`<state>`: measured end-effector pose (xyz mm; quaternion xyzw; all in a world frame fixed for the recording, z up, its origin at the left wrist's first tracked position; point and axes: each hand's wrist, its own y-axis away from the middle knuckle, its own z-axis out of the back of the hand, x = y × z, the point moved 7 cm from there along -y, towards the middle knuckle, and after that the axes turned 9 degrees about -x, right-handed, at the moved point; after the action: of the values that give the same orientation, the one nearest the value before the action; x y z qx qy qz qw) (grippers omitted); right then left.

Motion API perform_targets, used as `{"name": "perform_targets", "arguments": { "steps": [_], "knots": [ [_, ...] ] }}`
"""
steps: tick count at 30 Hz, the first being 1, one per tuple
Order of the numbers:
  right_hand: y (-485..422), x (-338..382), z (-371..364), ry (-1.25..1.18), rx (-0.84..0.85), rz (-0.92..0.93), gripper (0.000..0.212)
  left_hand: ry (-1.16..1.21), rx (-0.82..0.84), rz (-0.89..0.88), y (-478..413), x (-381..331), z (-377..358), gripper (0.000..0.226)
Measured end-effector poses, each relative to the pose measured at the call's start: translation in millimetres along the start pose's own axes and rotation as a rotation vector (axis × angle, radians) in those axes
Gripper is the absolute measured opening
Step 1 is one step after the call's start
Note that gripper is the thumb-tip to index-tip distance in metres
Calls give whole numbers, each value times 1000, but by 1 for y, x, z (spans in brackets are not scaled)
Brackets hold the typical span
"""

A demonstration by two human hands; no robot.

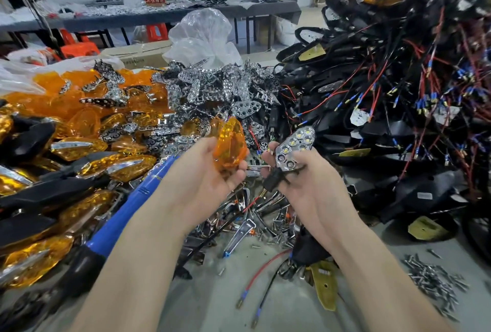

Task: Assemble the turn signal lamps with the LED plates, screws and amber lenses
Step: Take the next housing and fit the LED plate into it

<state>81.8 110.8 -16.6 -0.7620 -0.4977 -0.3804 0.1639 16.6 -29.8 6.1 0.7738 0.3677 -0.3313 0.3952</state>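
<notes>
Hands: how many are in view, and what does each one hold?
2. The left hand holds an amber lens. The right hand holds a lamp with its LED plate showing. Both are at the middle of the view.

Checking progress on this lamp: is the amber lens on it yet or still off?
Off. The amber lens sits in the left hand, apart from the lamp in the right hand, whose LED reflector is bare.

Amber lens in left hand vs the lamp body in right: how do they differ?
The amber lens is translucent orange; the lamp body is black with a chrome LED face.
The amber lens is a bare shell; the lamp body trails wires.
Both are held up, apart, one per hand: left hand, right hand.
</notes>
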Motion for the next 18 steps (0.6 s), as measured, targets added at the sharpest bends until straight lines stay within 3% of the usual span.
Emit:
{"name": "perform_targets", "arguments": {
  "steps": [8,11,14,18],
  "knots": [
    [2,-2,-2,-18,-26,-80,35,225,137,106,-3,9,-5,34],
    [4,-2,-4,-67,10,-89,36,214,180,59,-3,7,-6,33],
    [5,-1,-6,-111,76,-73,24,138,174,-13,-4,5,-7,37],
    [3,1,-6,-64,90,-28,35,78,179,-83,-2,5,-9,39]
  ]
}}
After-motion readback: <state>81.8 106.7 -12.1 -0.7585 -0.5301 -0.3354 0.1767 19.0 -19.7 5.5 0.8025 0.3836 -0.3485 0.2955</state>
